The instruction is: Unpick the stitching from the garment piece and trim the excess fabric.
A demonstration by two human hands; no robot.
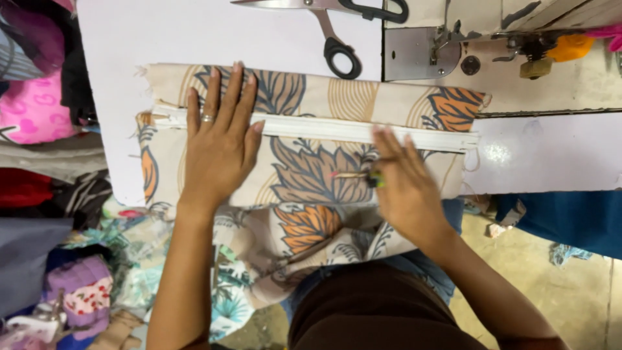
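A cream fabric piece [311,175] printed with orange and grey leaves lies across the white table, its lower part hanging off the front edge. A white zipper [337,129] runs along it from left to right. My left hand [220,139], wearing a ring, presses flat on the fabric and over the zipper's left part, fingers spread. My right hand [405,185] rests on the fabric just below the zipper's right part and pinches a small thin tool with a green end [366,176].
Black-handled scissors [337,32] lie at the table's far edge. A sewing machine's metal plate and needle area [440,48] sit at the upper right. Piles of coloured cloth [45,194] crowd the left side and floor. Blue fabric [564,220] hangs at the right.
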